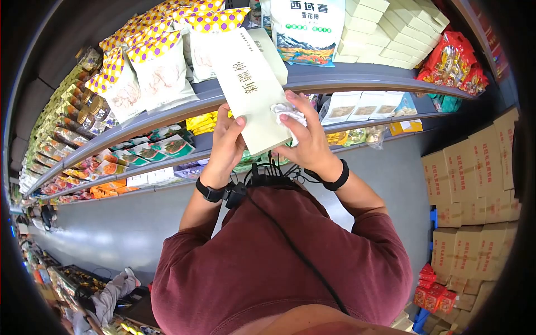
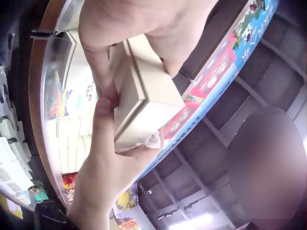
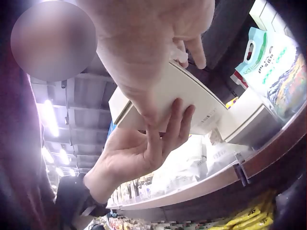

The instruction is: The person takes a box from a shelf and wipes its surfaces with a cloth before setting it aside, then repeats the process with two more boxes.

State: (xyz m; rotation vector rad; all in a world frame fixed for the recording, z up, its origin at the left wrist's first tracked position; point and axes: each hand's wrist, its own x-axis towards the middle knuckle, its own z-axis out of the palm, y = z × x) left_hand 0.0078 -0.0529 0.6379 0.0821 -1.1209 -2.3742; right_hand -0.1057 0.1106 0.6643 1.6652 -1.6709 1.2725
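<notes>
A long cream-coloured cardboard box (image 1: 251, 92) with dark Chinese lettering is held slanting in front of the shelf. My left hand (image 1: 228, 140) grips its left side, thumb on the top face; in the right wrist view its fingers (image 3: 180, 122) spread over the box's underside. My right hand (image 1: 310, 139) is at the box's right edge and holds a crumpled white cloth (image 1: 290, 115) against it. In the left wrist view, part of the cloth (image 2: 152, 140) shows at the end of the box, by the right hand. Behind the held box lies a similar cream box (image 1: 271, 53) on the shelf.
Bags with yellow-and-purple tops (image 1: 159, 61) stand left on the upper shelf (image 1: 357, 78). A white flour bag (image 1: 304, 33), stacked cream boxes (image 1: 385, 33) and red packages (image 1: 453, 61) are on the right. Brown cartons (image 1: 474, 167) are piled to the right. Lower shelves hold packets (image 1: 167, 146).
</notes>
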